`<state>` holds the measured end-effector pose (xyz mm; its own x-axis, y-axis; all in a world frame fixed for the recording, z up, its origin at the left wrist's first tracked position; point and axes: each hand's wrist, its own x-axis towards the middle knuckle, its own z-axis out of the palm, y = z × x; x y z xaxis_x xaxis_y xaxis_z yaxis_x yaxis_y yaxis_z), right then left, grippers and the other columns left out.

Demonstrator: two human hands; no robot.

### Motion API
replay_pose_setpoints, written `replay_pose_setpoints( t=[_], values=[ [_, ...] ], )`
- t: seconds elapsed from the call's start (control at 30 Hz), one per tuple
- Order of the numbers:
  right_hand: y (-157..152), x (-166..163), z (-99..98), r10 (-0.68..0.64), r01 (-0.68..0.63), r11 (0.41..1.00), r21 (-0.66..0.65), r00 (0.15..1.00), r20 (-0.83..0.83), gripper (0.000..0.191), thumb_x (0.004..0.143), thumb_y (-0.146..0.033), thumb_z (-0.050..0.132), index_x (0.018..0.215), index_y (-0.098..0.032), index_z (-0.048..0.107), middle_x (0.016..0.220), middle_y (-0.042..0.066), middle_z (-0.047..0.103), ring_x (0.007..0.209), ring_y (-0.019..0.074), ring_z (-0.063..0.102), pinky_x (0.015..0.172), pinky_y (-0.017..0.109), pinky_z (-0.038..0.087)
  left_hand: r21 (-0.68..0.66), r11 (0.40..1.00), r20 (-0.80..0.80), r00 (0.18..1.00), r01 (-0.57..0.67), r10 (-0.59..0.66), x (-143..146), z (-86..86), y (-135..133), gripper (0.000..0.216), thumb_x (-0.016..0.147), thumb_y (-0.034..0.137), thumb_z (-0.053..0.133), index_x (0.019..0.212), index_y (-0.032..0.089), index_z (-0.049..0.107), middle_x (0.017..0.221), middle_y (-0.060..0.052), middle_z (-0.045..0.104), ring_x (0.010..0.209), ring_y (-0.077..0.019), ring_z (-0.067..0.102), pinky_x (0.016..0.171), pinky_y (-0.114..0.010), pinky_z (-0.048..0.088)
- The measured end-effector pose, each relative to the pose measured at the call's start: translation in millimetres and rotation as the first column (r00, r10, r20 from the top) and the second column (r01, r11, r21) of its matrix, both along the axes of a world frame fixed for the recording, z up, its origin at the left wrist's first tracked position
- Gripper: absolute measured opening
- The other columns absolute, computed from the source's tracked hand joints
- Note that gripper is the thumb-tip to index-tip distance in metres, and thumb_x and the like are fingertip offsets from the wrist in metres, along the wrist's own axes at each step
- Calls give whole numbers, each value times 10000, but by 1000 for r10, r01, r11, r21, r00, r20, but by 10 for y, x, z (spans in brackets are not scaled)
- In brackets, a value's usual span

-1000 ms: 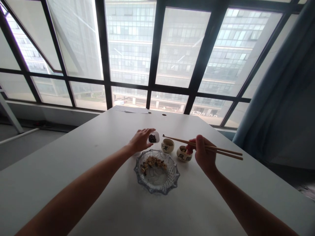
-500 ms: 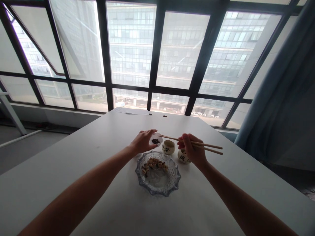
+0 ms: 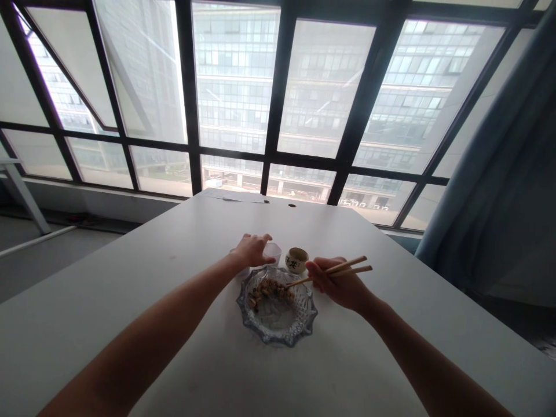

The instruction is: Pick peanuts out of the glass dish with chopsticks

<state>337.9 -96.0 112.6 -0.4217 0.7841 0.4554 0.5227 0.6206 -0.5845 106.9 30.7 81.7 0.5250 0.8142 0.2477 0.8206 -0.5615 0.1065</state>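
Observation:
My right hand (image 3: 336, 282) is closed on a pair of wooden chopsticks (image 3: 347, 267), whose tips reach into the glass bowl (image 3: 278, 336) at its far right side. Small brown and tan pieces (image 3: 269, 289) lie along the bowl's far part. Beyond the bowl, my left hand (image 3: 254, 250) has its thumb and fingers around the side of a clear plastic cup (image 3: 273, 251). What this cup holds cannot be made out. A cream ceramic cup (image 3: 297, 260) with dark characters stands between my hands.
Part of another clear container (image 3: 242, 271) shows under my left wrist. The white table (image 3: 195, 359) stretches to large windows. White sheets (image 3: 238, 197) and a dark round hole (image 3: 292, 205) are at its far end. A blue curtain (image 3: 486, 162) hangs at right.
My right hand has come down and nearer, bringing the chopstick tips into the bowl and covering the second ceramic cup. The plastic cup, tilted with dark pieces showing before, now stands more upright.

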Motion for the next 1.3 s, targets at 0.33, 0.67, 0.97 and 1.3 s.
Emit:
replay_pose_setpoints(
  t=[0.33,0.67,0.97,1.3],
  values=[
    [12,41,-11,59,-62,998,19,993,101,498,984,-499,436,607,-190,537,501,8,564,432,108,474,424,220,359,247,969,282,958,-13,-59,-516,-234,-219,454,910,562,534,1152,186,613,1175,-117,692,1100,-301,633,993,-490,439],
    [-48,-1,53,89,-91,996,8,989,118,511,985,-482,450,577,-189,544,499,12,574,400,98,467,413,220,359,259,951,515,857,-166,9,-863,-728,-192,512,905,599,514,1225,199,527,1202,-132,649,1101,-298,629,947,-478,495],
    [36,62,20,-171,123,975,-187,948,-267,539,847,-661,584,616,-176,623,417,10,580,322,116,510,332,209,392,165,972,513,856,-168,61,-850,-792,-217,613,857,646,541,1272,196,507,1252,-149,653,1111,-320,642,957,-490,498],
    [306,106,-14,-604,93,781,-617,364,-709,398,898,-425,649,605,-168,565,400,12,550,346,97,491,287,161,392,48,977,429,887,-209,169,-799,-699,-286,668,764,598,660,1273,187,522,1131,-143,717,1002,-321,694,901,-440,525]
  ],
)
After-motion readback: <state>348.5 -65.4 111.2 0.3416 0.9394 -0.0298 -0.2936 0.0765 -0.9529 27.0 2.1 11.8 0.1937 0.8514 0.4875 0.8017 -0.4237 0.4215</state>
